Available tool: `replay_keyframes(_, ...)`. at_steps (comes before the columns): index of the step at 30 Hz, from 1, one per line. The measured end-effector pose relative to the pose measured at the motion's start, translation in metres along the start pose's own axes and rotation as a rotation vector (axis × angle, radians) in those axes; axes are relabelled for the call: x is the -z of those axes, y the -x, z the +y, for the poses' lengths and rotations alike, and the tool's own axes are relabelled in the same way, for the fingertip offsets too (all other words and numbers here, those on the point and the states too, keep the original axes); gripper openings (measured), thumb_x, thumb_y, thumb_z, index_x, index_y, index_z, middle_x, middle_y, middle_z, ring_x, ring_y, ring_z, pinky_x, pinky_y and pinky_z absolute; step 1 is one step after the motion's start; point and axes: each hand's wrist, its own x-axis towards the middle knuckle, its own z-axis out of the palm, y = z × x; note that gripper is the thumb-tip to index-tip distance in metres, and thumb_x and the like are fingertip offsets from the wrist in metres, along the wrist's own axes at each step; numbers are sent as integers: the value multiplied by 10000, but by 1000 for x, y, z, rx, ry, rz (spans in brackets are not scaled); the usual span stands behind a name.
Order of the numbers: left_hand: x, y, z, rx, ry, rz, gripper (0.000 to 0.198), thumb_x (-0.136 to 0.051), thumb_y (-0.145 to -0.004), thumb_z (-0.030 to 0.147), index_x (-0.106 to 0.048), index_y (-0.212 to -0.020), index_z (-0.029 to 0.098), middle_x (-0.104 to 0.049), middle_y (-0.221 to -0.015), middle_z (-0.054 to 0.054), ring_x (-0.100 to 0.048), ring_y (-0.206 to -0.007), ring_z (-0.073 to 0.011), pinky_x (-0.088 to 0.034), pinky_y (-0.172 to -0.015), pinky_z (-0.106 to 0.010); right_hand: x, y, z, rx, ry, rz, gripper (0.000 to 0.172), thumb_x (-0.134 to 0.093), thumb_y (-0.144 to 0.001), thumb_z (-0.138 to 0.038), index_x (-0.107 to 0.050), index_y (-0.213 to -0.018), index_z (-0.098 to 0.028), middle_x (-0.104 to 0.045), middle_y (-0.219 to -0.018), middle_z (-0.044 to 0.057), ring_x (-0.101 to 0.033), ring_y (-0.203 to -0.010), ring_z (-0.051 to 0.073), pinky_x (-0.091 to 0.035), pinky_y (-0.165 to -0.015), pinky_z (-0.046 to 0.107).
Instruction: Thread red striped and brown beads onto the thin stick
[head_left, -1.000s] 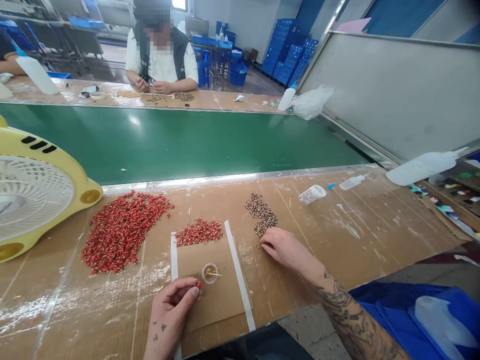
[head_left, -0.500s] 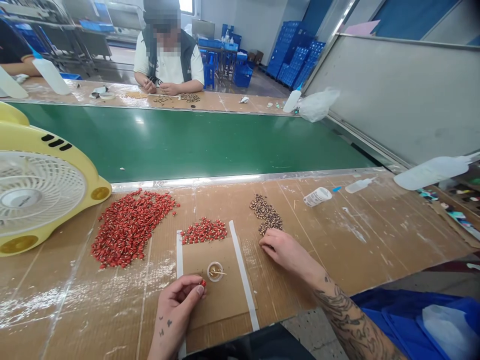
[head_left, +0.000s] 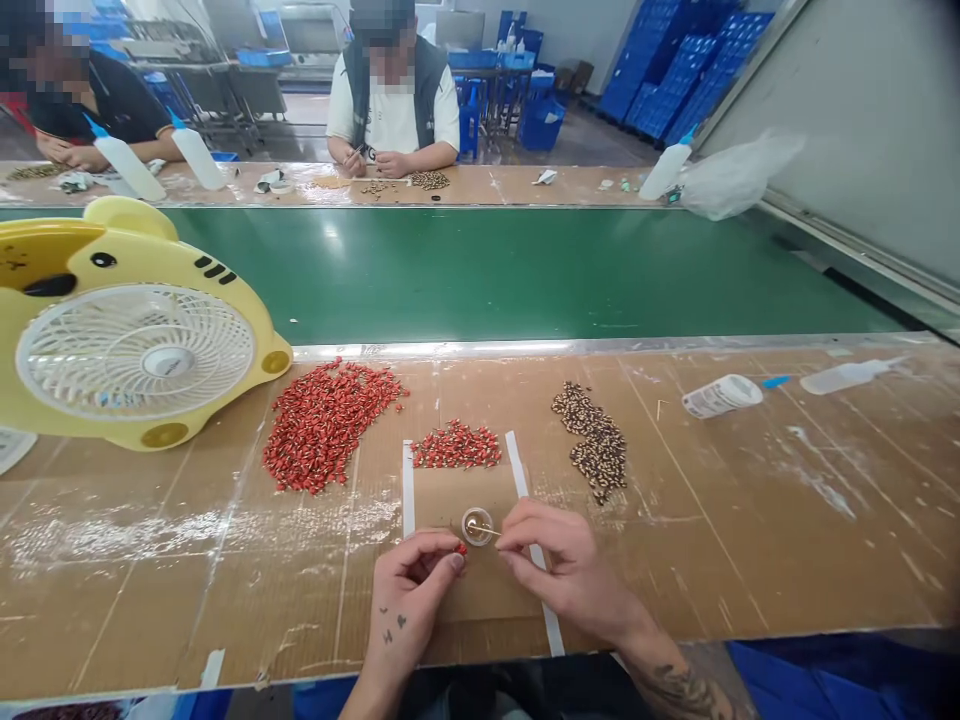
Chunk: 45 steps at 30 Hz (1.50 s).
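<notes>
Brought within the last half second from the edge of the dark speckled pile (head_left: 600,445) to the clear cup (head_left: 478,544): right hand (head_left: 559,560), pinched narrowly on the outer end of a thin stick (head_left: 486,530), suggesting work now centred on the cup. Held as before between thumb and fingers of the left hand (head_left: 409,590): a red piece (head_left: 461,549), just left of the cup. Lying beyond both hands on the counter (head_left: 675,560): a small red pile (head_left: 456,446).

On the near table (head_left: 750,520) there were two red piles (head_left: 330,425) (head_left: 457,447), one dark pile (head_left: 589,435), one cup (head_left: 477,542), one fan (head_left: 165,361) and two bottles (head_left: 722,397) (head_left: 844,377). On the far table (head_left: 510,186), I counted three other bottles (head_left: 130,167) (head_left: 198,158) (head_left: 666,170).
</notes>
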Motion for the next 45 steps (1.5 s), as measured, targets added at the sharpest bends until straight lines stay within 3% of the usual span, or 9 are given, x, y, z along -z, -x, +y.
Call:
replay_keyframes(5,-5,5,14,-127,-30,-11,90,-736,-785,140,-800,-780,203,-752,-802,-65,-696,-736,-178,-559,-647,-225,-19,-9,-11,98,70,60,150,-572,-816,-47,-613,-817,-191,-620,-770,23,-577,-731,161,-466,-662,268)
replay_keyframes(13,-9,10,22,-164,-66,-47,101,-716,-819,152,-800,-807,206,-743,-796,-74,-694,-724,-193,-562,-652,-254,-21,-11,-16,160,172,-55,156,-518,-889,-58,-574,-865,-201,-602,-789,33,-552,-745,178,-456,-675,288)
replay_keyframes(25,-6,12,25,-107,-241,-65,138,-699,-840,205,-834,-868,217,-755,-777,-83,-687,-689,-202,-547,-628,-255,-16,-10,-21,249,332,-187,192,-445,-984,-77,-586,-900,-178,-625,-810,60,-539,-769,196,-477,-715,317)
replay_keyframes(30,-5,12,23,-31,-115,-32,87,-750,-789,232,-832,-797,203,-754,-780,-83,-691,-700,-204,-548,-621,-254,-13,-9,-21,159,163,-162,135,-515,-980,-116,-622,-941,-187,-665,-821,46,-586,-768,180,-491,-725,301)
replay_keyframes(37,-5,14,19,-34,-132,17,69,-777,-760,237,-841,-741,220,-739,-680,-67,-629,-603,-174,-480,-546,-242,-15,-2,-26,-167,2,-40,81,-685,-898,-202,-693,-819,-216,-709,-757,-2,-656,-692,148,-499,-660,245)
replay_keyframes(45,-2,20,22,-45,-204,22,79,-778,-770,255,-844,-753,217,-733,-655,-70,-625,-592,-182,-477,-532,-249,-20,-2,-32,-178,13,18,120,-677,-887,-208,-705,-771,-222,-718,-724,-4,-660,-659,152,-493,-634,249)
